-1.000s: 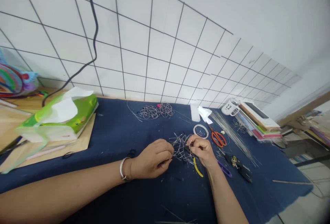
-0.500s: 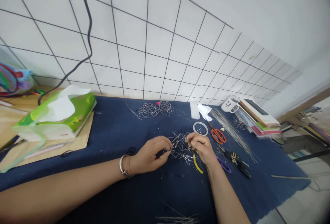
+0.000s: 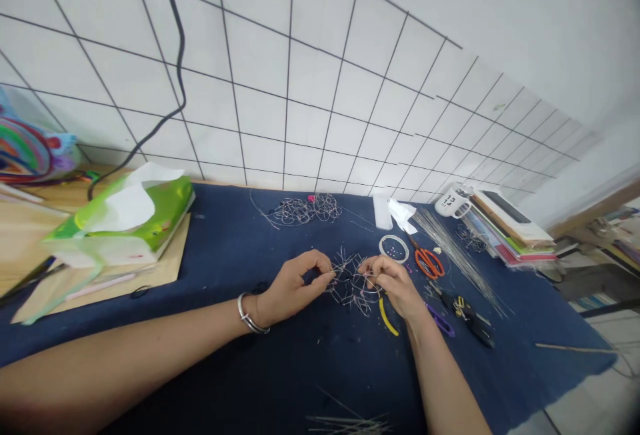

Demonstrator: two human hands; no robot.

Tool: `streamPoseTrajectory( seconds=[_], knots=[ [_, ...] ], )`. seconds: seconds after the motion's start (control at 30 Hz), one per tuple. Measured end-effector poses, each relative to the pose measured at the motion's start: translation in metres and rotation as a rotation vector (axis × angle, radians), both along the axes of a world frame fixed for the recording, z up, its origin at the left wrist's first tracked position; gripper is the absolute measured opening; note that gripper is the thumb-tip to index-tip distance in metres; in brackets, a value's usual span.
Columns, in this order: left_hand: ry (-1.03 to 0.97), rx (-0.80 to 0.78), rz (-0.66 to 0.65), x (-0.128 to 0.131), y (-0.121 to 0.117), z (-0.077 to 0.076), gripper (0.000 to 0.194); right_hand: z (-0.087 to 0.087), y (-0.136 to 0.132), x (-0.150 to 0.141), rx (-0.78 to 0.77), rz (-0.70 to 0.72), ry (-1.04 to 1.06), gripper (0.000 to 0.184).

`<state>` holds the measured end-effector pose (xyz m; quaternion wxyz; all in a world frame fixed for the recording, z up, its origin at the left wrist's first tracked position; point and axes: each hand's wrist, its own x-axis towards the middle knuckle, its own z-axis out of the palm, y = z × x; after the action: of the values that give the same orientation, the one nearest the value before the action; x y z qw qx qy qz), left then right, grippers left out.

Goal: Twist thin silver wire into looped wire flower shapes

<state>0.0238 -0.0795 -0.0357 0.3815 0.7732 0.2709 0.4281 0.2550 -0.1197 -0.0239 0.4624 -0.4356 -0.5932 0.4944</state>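
Note:
A tangled piece of thin silvery wire (image 3: 354,283), with loops and loose ends sticking out, is held between my two hands over the dark blue cloth (image 3: 225,235). My left hand (image 3: 299,287), with a silver bangle at the wrist, pinches its left side between thumb and fingertips. On the right side, the fingers of my right hand (image 3: 393,283) are closed on the wirework. A yellow tool handle (image 3: 388,317) pokes out just below my right hand. Exactly which strands the fingertips grip is too fine to see.
Wire coils (image 3: 305,209) lie by the tiled wall. To the right are a round white dish (image 3: 393,239), orange-handled scissors (image 3: 429,264), long straight wires (image 3: 457,255), black pliers (image 3: 470,321), a mug (image 3: 453,203) and stacked books (image 3: 510,228). A green tissue pack (image 3: 125,218) stands left.
My left hand has turned slightly, its thumb and fingertips now drawn together at the wire's edge. The wirework has shifted a little in my hands. The whole view has moved slightly.

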Motion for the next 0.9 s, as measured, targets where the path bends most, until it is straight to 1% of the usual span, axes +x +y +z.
streamPoseTrajectory(
  seconds=[0.1,0.2,0.4,0.57,0.67,0.73,0.9],
  knots=[
    [-0.021,-0.054,0.031,0.000,0.002,-0.001,0.009,0.001,0.001,-0.001,-0.012,0.021,-0.002,0.023],
    [-0.056,-0.120,0.034,0.001,0.003,-0.003,0.009,0.001,0.001,-0.001,-0.028,0.010,-0.011,0.018],
    [-0.156,-0.394,-0.015,0.002,0.004,-0.004,0.014,-0.003,0.003,0.000,-0.066,-0.014,-0.032,0.015],
    [-0.224,-0.557,-0.082,0.003,0.005,-0.003,0.017,0.008,0.001,-0.002,-0.123,-0.008,-0.051,0.016],
    [-0.270,-0.628,-0.089,0.003,0.005,-0.003,0.020,0.012,0.000,-0.003,-0.136,0.000,-0.039,0.016],
    [-0.299,-0.668,-0.084,0.004,0.005,-0.004,0.021,0.011,0.000,-0.003,-0.137,-0.001,-0.032,0.017],
    [-0.353,-0.755,-0.087,0.006,0.006,-0.005,0.022,0.000,0.003,0.001,-0.127,-0.045,-0.023,0.017]
  ],
)
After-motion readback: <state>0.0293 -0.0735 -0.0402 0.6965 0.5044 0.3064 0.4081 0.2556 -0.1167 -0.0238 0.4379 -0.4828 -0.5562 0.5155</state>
